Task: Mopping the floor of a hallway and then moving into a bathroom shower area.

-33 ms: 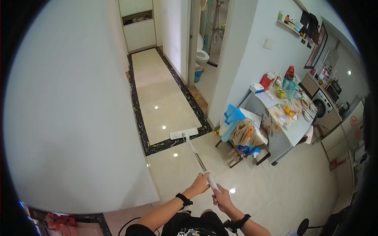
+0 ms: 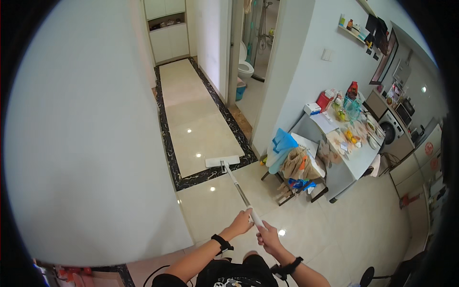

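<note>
A flat mop with a white and silver pole slants away from me across the floor. Its white rectangular head lies flat on the cream tiles by the dark marbled border at the hallway's near end. My left hand is closed around the pole, on the white grip's upper part. Lower down, nearer my body, my right hand is wrapped round the grip's end. Both wrists wear black straps.
A white wall stands close on my left. To the right are a chair heaped with clothes and a cluttered dining table. Beyond the hallway's right side, a doorway shows a toilet. White cabinets close the far end.
My view has shifted very slightly. Both hands keep their hold on the mop, and its head stays at nearly the same spot on the floor.
</note>
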Tool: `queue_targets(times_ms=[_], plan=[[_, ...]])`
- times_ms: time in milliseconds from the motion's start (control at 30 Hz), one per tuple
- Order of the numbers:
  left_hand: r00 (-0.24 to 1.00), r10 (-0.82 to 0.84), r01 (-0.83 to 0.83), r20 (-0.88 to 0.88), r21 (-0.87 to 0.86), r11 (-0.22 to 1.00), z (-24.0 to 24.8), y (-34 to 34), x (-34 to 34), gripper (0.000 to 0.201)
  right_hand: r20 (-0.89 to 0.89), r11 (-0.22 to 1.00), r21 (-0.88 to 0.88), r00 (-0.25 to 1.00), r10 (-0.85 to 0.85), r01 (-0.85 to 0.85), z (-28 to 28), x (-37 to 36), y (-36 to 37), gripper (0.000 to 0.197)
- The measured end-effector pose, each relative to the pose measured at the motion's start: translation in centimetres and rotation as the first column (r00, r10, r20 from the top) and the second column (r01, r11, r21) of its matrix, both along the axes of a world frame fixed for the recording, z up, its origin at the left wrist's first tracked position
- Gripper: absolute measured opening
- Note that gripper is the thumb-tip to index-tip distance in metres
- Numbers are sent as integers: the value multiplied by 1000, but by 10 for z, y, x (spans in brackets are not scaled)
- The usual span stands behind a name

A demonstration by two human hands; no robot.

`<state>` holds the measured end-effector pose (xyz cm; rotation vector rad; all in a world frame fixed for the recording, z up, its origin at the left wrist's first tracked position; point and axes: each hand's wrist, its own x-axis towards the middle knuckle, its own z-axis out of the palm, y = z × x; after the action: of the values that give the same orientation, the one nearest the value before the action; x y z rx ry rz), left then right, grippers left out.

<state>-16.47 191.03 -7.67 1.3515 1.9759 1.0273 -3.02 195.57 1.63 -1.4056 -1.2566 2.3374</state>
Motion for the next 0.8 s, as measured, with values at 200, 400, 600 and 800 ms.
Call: queue_targets(times_ms=[200, 400, 600, 800], plan=[[523, 299, -256, 798, -187, 948, -11, 50, -108, 58, 77, 974, 206, 993, 84, -98, -53, -146, 57, 42], [286, 425, -429, 859, -282, 858, 92, 87, -240, 41, -26, 898, 420, 988, 153, -128, -10, -325, 107, 29], [526, 618, -721, 584, -80, 689, 147, 149, -374, 41, -320, 991, 82, 939, 127, -106, -10, -509, 162, 36], [630, 770, -761, 103, -113, 638, 173, 161, -484, 31, -414, 802, 2, 729, 545, -598, 26, -604, 203, 21]])
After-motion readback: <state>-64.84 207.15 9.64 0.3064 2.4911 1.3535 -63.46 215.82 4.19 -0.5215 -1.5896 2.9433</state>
